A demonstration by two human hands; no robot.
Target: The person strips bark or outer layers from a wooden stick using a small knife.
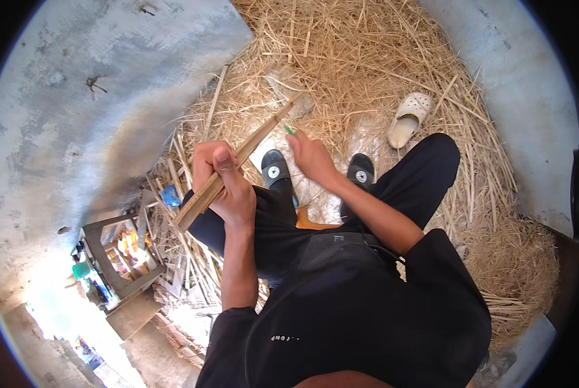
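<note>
My left hand is closed around a bundle of long, flat bamboo strips, the thumb lying along the near side. The strips slant from beside my left thigh up toward the far right, narrowing at the far end. To the right of them, my right hand is closed, and a small green thing pokes out past its fingers. Most of that thing is hidden in the grip, so its kind does not show. The green tip is close to the strips but appears apart from them.
Pale shavings cover much of the floor. A beige clog lies beyond my right knee. Loose strips and a wooden frame lie at the left. Grey walls rise on both sides.
</note>
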